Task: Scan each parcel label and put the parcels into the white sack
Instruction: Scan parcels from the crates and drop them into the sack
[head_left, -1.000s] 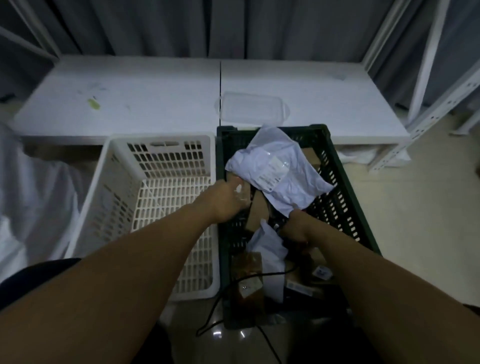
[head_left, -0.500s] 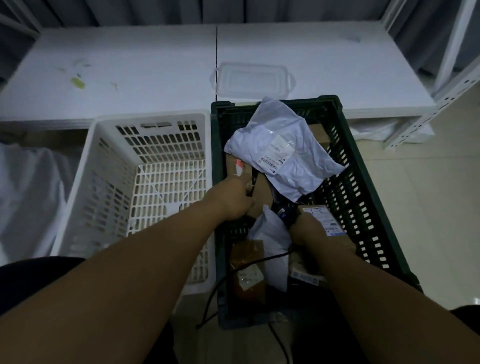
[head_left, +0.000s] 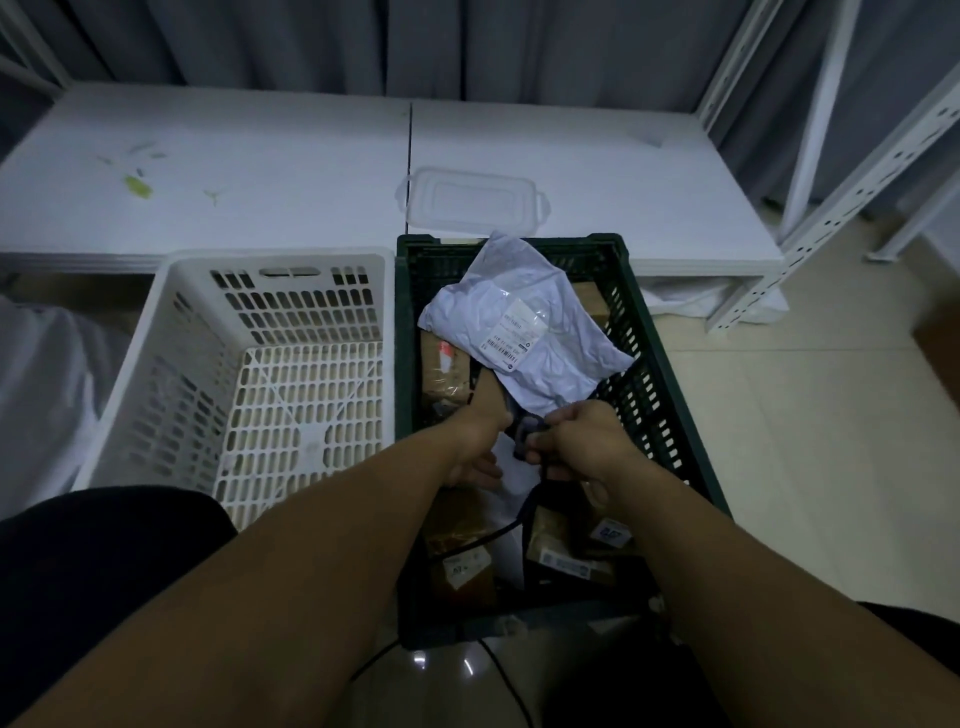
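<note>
Compared with half a second ago, both hands have drawn together over the middle of the green crate (head_left: 670, 374). The right hand (head_left: 587, 447), which earlier lay on a labelled brown box, is now curled shut around a small dark device (head_left: 527, 434) with a black cable (head_left: 498, 535) trailing toward 6 o'clock. The left hand (head_left: 483, 441) has come off the brown parcel (head_left: 441, 374) and sits against the device, fingers bent; whether it grips anything cannot be told.

At 12 o'clock from the hands a white poly mailer (head_left: 524, 338) lies label-up on the crate's contents. An empty-looking white basket (head_left: 176, 322) stands touching the crate at 9 o'clock. A clear lid (head_left: 470, 205) rests on the low white platform (head_left: 234, 176) beyond.

White fabric (head_left: 47, 379) at the left edge is cut off; whether it is the sack is uncertain. Parcels beneath the forearms are dim and partly hidden.
</note>
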